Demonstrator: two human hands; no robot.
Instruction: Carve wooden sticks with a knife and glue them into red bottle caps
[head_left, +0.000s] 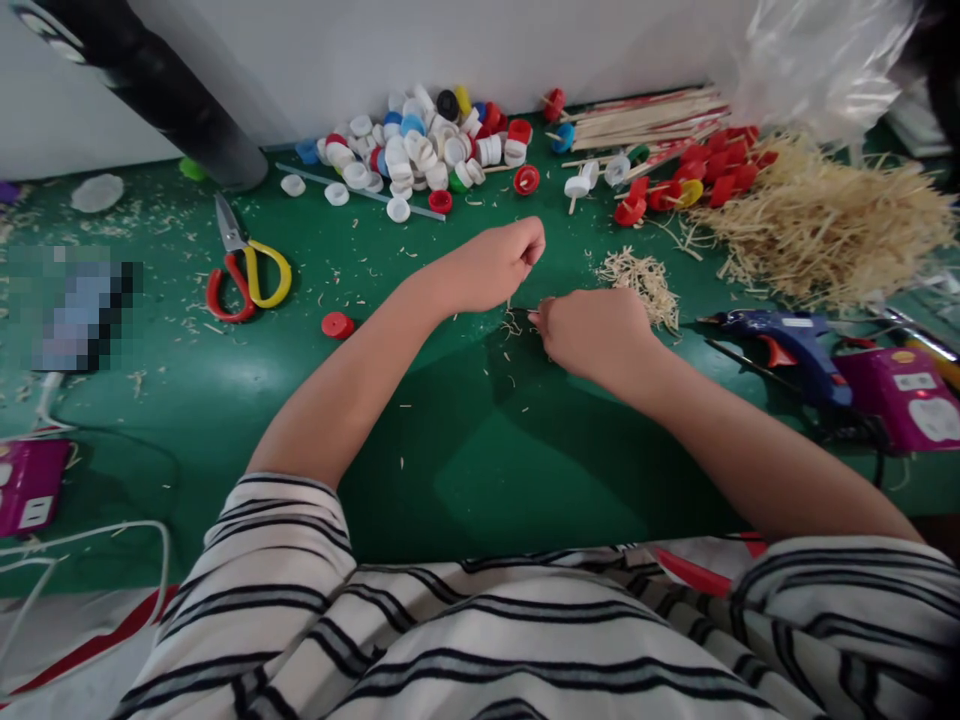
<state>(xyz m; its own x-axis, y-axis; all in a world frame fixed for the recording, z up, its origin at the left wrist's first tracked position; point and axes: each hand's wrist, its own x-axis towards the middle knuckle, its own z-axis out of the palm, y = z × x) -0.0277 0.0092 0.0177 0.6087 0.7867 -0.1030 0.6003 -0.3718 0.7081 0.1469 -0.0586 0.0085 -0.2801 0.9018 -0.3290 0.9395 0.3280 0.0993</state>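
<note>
Well left of my left grip, the scissors (236,244) lie on the table (450,450), with a red cap (337,325) nearer it. Beyond it sits the cap heap (424,155). My left grip (491,268) is curled tight; I cannot tell whether anything is inside. Loose shreds (512,323) lie just below, between both grips. My right grip (596,328) pinches a thin dark thing (526,311), mostly hidden. Just beyond lies the shred pile (654,285); farther right, the glue gun (795,328).
</note>
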